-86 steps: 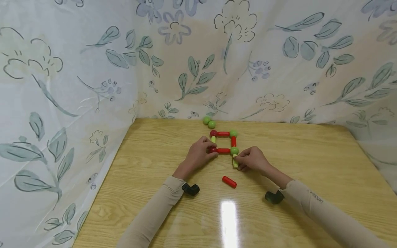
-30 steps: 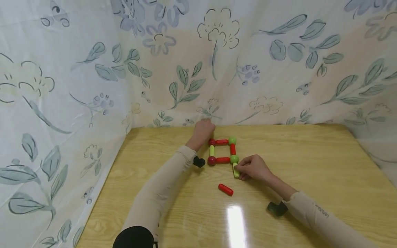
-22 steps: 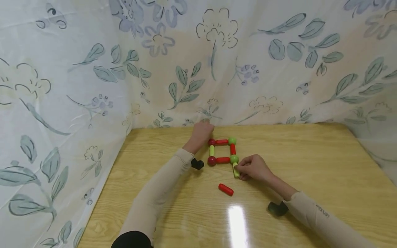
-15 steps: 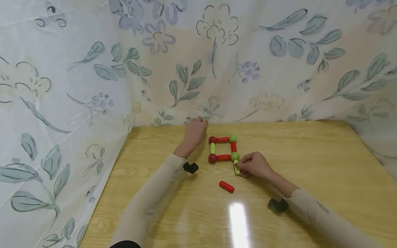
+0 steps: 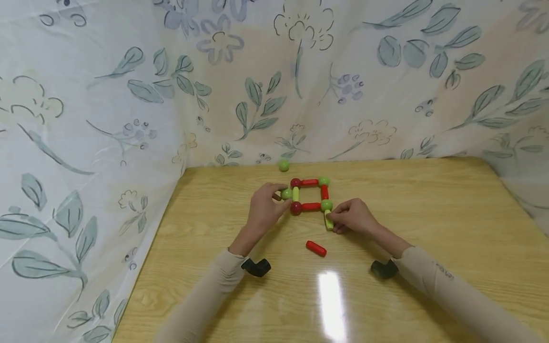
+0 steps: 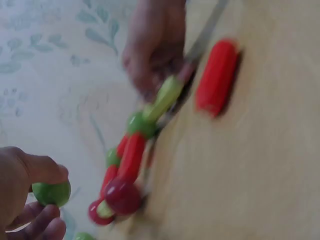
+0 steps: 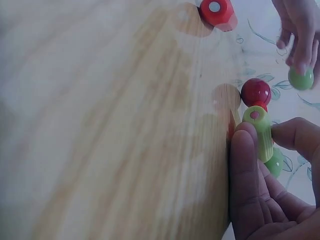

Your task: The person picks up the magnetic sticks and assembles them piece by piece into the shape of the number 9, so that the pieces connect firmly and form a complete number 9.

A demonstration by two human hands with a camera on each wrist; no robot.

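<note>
Between thumb and fingers, my left hand (image 5: 265,208) pinches a green ball (image 6: 52,193), just left of a square frame of sticks and balls. Two dark red balls (image 5: 296,207) form the frame's left corners and two green ones its right corners. Red sticks (image 5: 310,206) make three sides, a yellow-green stick (image 5: 296,194) the left one. My right hand (image 5: 354,216) pinches another yellow-green stick (image 7: 263,132), whose far end meets the near right green corner ball (image 5: 326,205). It points toward me from that corner.
A loose red stick (image 5: 316,248) lies on the wooden table (image 5: 193,228) in front of the frame. One green ball (image 5: 283,165) sits at the table's back edge, by the flowered cloth (image 5: 240,100). Dark wrist cameras (image 5: 256,267) hang under both wrists.
My left hand went from the near left corner to the back, took one of the two green balls there and brought it beside the frame's left side. My right hand still holds its stick.
</note>
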